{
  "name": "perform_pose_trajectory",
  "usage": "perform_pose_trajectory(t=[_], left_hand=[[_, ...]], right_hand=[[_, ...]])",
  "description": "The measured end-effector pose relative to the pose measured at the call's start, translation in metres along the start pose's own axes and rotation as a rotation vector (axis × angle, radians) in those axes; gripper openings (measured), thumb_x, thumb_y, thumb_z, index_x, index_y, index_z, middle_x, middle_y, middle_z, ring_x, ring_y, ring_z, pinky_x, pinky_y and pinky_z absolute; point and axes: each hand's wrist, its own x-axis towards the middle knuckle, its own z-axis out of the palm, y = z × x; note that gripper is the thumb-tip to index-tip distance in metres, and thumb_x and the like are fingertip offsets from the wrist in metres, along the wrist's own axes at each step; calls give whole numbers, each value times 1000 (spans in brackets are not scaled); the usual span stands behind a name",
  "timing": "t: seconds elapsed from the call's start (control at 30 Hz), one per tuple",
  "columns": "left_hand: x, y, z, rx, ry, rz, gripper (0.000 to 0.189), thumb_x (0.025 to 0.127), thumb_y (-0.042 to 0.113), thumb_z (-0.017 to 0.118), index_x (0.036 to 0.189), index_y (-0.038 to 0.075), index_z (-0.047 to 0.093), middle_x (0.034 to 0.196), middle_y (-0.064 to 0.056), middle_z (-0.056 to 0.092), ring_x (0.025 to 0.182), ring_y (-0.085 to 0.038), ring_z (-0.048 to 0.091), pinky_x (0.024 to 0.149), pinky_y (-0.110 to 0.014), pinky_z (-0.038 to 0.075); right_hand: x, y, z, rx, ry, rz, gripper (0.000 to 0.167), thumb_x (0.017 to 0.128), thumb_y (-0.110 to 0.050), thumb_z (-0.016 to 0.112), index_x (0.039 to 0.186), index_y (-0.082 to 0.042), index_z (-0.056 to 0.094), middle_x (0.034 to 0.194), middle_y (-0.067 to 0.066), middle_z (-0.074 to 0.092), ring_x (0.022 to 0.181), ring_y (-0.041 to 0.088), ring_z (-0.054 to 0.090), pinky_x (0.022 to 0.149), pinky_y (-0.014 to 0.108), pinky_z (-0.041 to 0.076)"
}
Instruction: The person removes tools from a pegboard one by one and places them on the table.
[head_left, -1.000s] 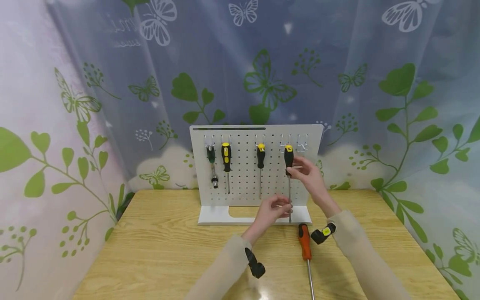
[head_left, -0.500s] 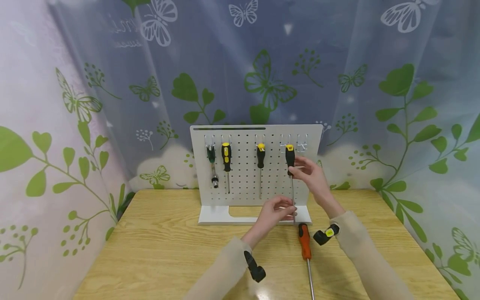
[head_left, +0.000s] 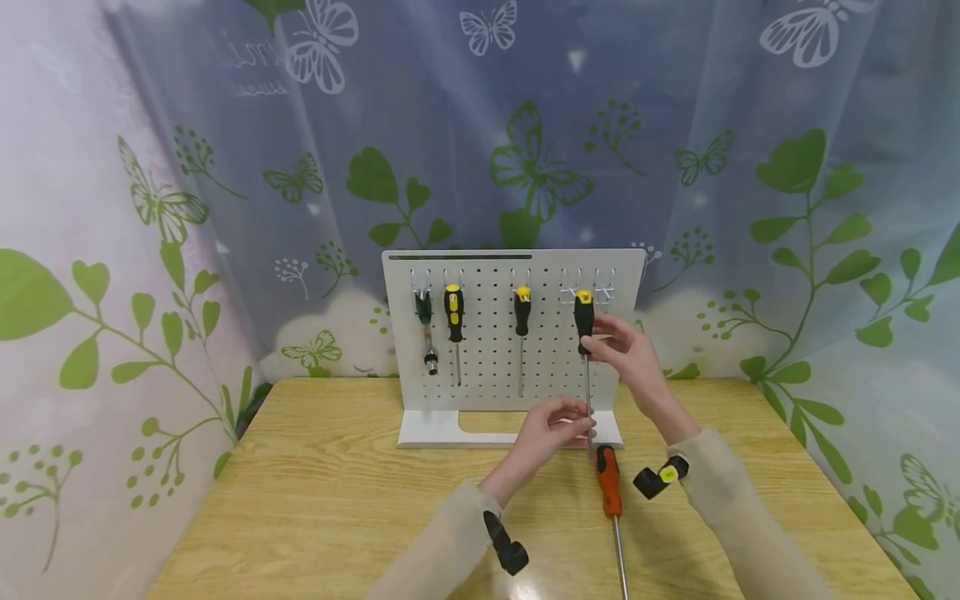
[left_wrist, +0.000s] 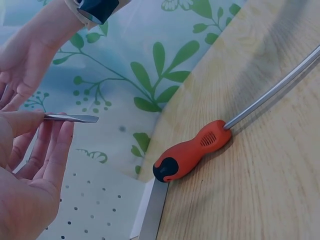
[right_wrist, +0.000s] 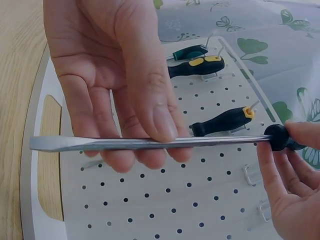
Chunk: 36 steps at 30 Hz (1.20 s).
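A flathead screwdriver (head_left: 583,317) with a black and yellow handle hangs upright in front of the pegboard's right side. My right hand (head_left: 628,357) pinches its handle near the lower end. Lower down, my left hand (head_left: 546,432) pinches the steel shaft between thumb and fingers. In the left wrist view the flat blade tip (left_wrist: 82,118) sticks out past the left fingers. The right wrist view shows the left thumb pressing the shaft (right_wrist: 215,141) onto the fingers, while the right fingers grip the handle's collar.
The white pegboard (head_left: 487,367) stands on the wooden table (head_left: 337,492). On its hooks hang a green-handled tool (head_left: 424,308) and two black-and-yellow screwdrivers, one left (head_left: 453,312) and one mid-board (head_left: 522,312). An orange screwdriver (head_left: 610,487) lies on the table before the board.
Both hands have shifted slightly right with the screwdriver, and its handle now sits a little lower and off to the right of where it was. The hanging tools and the orange screwdriver stay put.
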Motion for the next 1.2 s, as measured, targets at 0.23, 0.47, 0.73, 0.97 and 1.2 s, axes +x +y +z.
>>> perform_pose_trajectory(t=[0.23, 0.47, 0.73, 0.97, 1.2], left_hand=[[-12, 2, 1, -6, -6, -11, 22, 97, 8, 69, 116, -2, 65, 104, -7, 70, 87, -11, 70, 93, -50, 59], [-28, -3, 0, -48, -11, -54, 22, 98, 6, 67, 117, -5, 64, 110, -21, 70, 89, -15, 70, 91, -49, 59], [-51, -13, 3, -98, 31, -107, 23, 96, 1, 67, 114, -11, 62, 99, -11, 69, 83, -13, 68, 88, -46, 61], [-68, -26, 2, -121, 58, -131, 19, 94, -6, 64, 111, -15, 62, 93, -7, 67, 82, -17, 71, 81, -40, 63], [-84, -42, -1, -126, 20, -162, 24, 94, -7, 64, 116, -12, 60, 89, -5, 66, 78, -16, 70, 80, -43, 64]], right_hand=[[-6, -2, 0, 2, -22, 15, 53, 99, -12, 66, 145, 6, 46, 116, -3, 63, 97, 5, 67, 86, 24, 60], [-16, -1, 4, -31, -55, 98, 59, 98, -15, 68, 148, 4, 43, 122, 7, 64, 100, 4, 66, 90, 20, 55], [-28, 16, 13, -34, -94, 147, 60, 97, -12, 69, 149, 1, 43, 135, 25, 57, 99, 4, 67, 91, 22, 54], [-41, 36, 19, -33, -113, 192, 63, 97, -15, 69, 151, 0, 40, 139, 26, 54, 101, 4, 67, 91, 23, 55], [-57, 54, 25, -44, -121, 236, 65, 97, -13, 69, 152, 2, 38, 139, 30, 53, 106, 13, 69, 89, 24, 57]])
